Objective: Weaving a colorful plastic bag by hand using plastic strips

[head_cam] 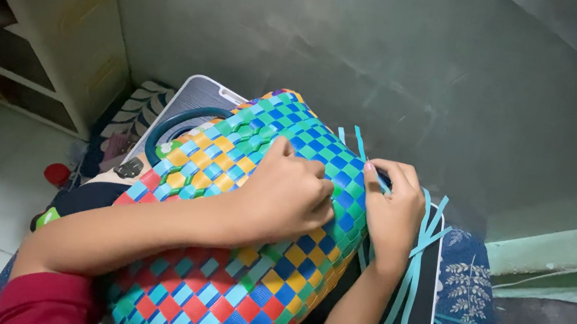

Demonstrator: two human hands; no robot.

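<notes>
Right now the woven basket (234, 247) lies on its side across the person's lap, with the left hand (291, 194) pressed flat on its chequered wall. The right hand (392, 212) is pinched closed on a light blue strip (410, 286) at the rim. Several loose strips hang free there; a hard tug could probably pull one out of the weave.

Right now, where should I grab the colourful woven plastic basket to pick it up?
Probably by the dark teal loop handle, reaching in from the far left. The colourful woven plastic basket lies on its side, its handle sticking out free there, while the left hand and right hand cover the near edge.
</notes>
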